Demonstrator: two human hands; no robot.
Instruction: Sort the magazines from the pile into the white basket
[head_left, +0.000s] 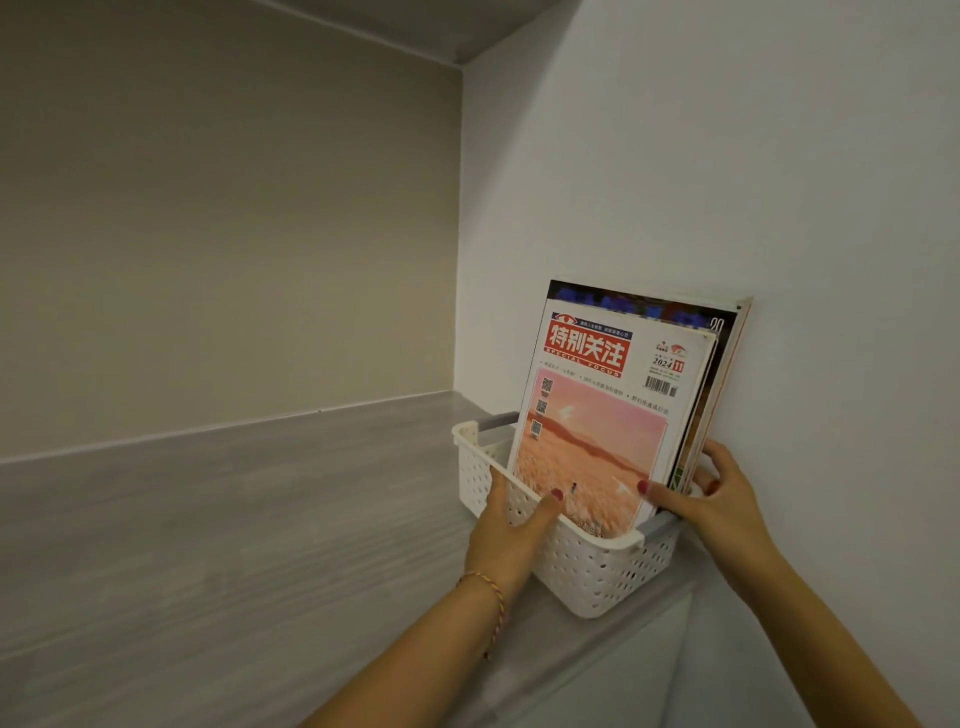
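Observation:
A white perforated basket (597, 571) stands on a grey shelf (234, 519) against the right wall. Several magazines stand upright in it, leaning toward the wall. The front magazine (597, 415) has a red title block and a pink sunset picture. A dark-covered magazine (644, 301) shows behind it. My left hand (511, 530) grips the basket's near long rim, thumb resting on the front cover. My right hand (711, 499) holds the basket's right end by the grey handle, its thumb across the magazines' lower corner.
The shelf sits in a corner, with a beige back wall (234, 234) and a white side wall (727, 156). The basket's near corner hangs close to the shelf's front edge (649, 613). Shelf surface stretches to the left of the basket.

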